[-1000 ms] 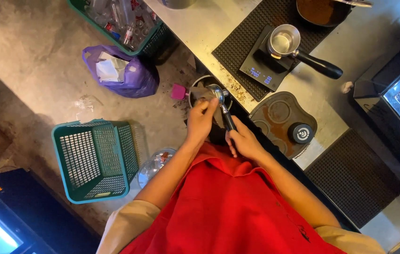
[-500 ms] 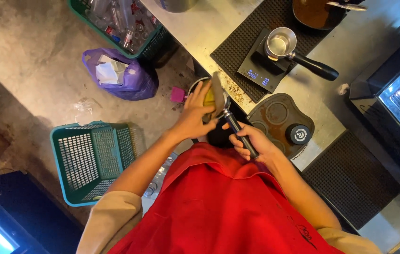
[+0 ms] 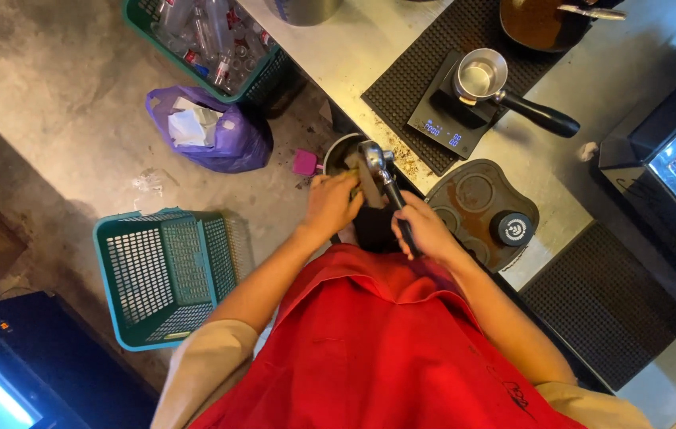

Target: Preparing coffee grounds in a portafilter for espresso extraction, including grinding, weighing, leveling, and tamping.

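Bare concrete floor runs along the left of a pale worktop laid with black rubber mats. At the worktop's edge, the right hand is closed around the black handle of a portafilter, whose metal head sits over a round knock bin. The left hand grips a cloth pressed against the portafilter's head. Near them stand a tamping mat with a round tamper, and a digital scale carrying a 2nd portafilter. 2 teal baskets and a purple bag sit on the floor.
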